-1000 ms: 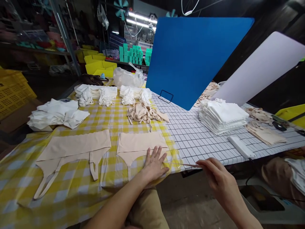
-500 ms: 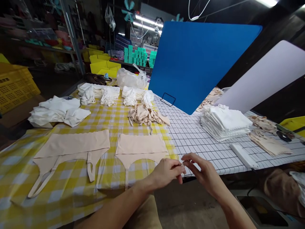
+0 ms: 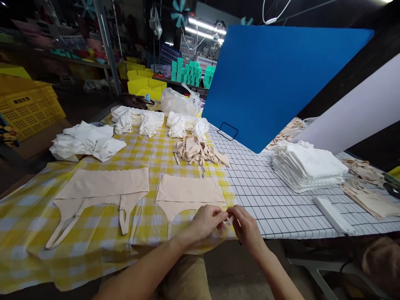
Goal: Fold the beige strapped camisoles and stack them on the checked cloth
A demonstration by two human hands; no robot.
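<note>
A beige strappy top (image 3: 190,191) lies flat in front of me, its straps toward the table's near edge. At its lower right corner, my left hand (image 3: 208,221) is closed in a pinch, fingertips almost touching those of my right hand (image 3: 246,229), which is closed too. Between them shows a small pale, partly see-through bit (image 3: 229,221); its kind is unclear, and the fingers partly hide it. The hands cover that top's right strap area. Spread out to the left is a second beige strappy top (image 3: 103,183), with both looped straps visible.
Behind lie a crumpled beige garment heap (image 3: 195,150), white folded bundles (image 3: 151,123) and a loose white pile (image 3: 87,139). A blue board (image 3: 281,83) rises over the grid cloth (image 3: 250,183). On the right are a white garment stack (image 3: 308,164) and a white bar-shaped device (image 3: 334,214).
Both hands have moved left and closer together, from beyond the table's edge to the right top's lower corner. The camera view has turned slightly, and the pale bit shows more clearly.
</note>
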